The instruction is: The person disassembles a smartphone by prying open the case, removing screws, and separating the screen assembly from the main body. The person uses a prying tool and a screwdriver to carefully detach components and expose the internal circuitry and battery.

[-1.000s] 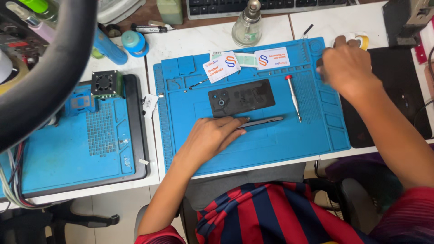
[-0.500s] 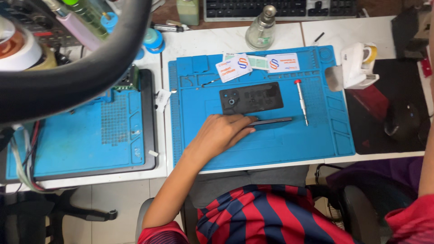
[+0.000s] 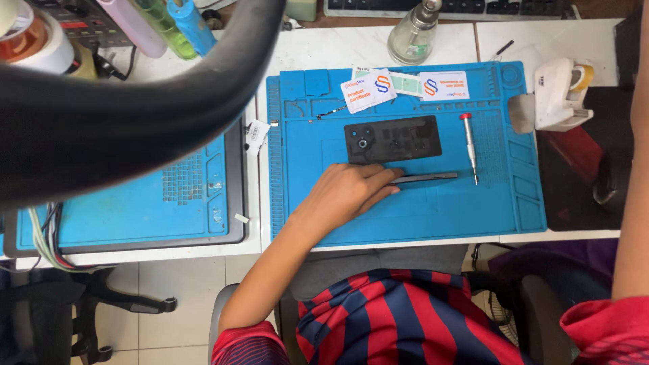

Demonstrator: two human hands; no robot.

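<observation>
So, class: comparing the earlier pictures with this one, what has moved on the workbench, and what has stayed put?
The right hand, earlier reaching to the far right edge of the bench near the white tape dispenser, has drawn back out of view; only the forearm shows. The left hand stays resting on the dark flat tool. The blue mat, black phone panel and red-capped screwdriver lie unchanged.

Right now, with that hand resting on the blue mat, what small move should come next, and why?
Probably close the left hand on the thin grey tool and lift it: its fingers already lie on the tool's end, just below the black phone panel.
</observation>
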